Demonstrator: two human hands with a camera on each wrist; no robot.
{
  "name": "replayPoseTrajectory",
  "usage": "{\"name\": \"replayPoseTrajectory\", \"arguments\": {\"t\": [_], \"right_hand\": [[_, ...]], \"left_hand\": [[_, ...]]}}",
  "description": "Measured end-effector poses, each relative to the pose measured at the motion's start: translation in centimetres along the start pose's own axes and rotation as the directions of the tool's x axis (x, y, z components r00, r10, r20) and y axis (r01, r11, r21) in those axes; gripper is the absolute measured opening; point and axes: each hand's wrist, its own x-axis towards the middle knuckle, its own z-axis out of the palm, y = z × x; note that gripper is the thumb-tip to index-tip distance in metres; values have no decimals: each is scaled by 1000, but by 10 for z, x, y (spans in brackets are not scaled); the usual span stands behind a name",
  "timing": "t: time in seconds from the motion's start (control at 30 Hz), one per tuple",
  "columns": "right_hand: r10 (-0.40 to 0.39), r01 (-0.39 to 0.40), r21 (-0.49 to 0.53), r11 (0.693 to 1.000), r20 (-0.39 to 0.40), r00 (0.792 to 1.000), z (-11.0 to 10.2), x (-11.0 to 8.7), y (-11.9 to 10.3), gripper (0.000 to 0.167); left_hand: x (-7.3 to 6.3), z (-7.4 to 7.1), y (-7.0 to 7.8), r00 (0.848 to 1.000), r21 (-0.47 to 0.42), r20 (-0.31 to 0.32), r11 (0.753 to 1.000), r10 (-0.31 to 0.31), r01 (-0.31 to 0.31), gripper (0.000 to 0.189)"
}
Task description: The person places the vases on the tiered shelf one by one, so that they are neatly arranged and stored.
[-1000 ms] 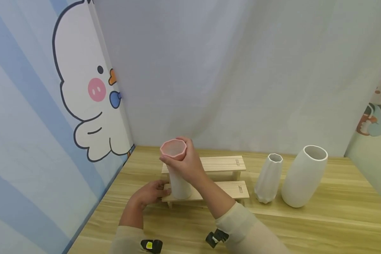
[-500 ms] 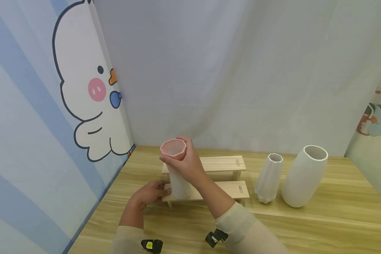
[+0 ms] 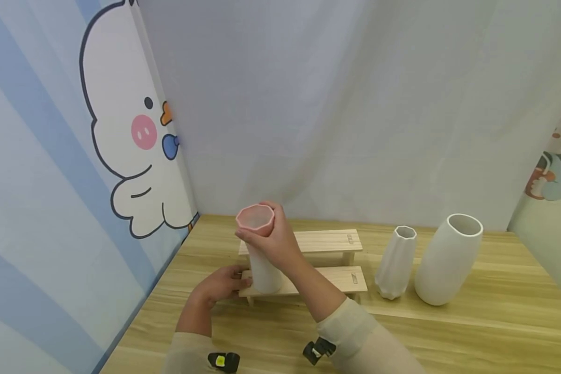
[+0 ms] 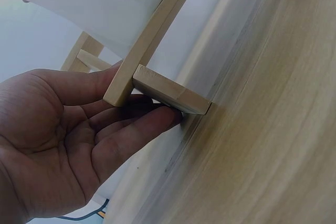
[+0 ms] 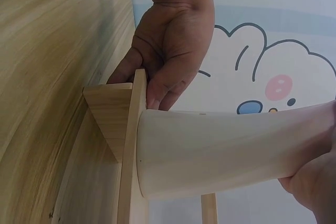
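Note:
A tall vase (image 3: pixel 266 270), pink at its octagonal mouth and white below, stands upright on the left part of the lower shelf of a two-step wooden stand (image 3: pixel 324 280). My right hand (image 3: pixel 278 241) grips the vase just under its rim, thumb in front and fingers behind. At the stand's left end, my left hand (image 3: pixel 222 284) holds the lower shelf's edge, thumb (image 4: pixel 97 85) on top and fingers underneath by the leg. The right wrist view shows the white base of the vase (image 5: pixel 210 150) flat against the shelf board.
To the right on the wooden table (image 3: pixel 449 343) stand a small ribbed white vase (image 3: pixel 396 264) and a larger smooth white vase (image 3: pixel 448 259). The stand's upper shelf (image 3: pixel 329 240) lies behind the lower one. A grey curtain (image 3: pixel 346 114) backs the table; a cartoon-printed wall (image 3: pixel 121 208) borders the left.

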Motion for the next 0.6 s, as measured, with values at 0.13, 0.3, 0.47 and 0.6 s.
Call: {"name": "replayPoseTrajectory", "arguments": {"t": [0.13,0.3,0.47,0.6], "right_hand": [[1,-1,2,1000,1,1000,0,0,0,90],[12,-12,-3,1000,8,1000,-1,-1,-1,91],[30,-30,6,1000,24,999,-3,0,-3,93],[40,-40,18,999,41,998,-5,-1,-3,95]], "left_hand": [[1,0,-1,1000,-8,10,1000,-2,2,64],[1,0,-1,1000,-1,3,1000,-9,9,63],[0,0,0,1000,4,0,1000,-5,5,63],[-2,0,2,1000,-1,2,1000,-7,7,62]]}}
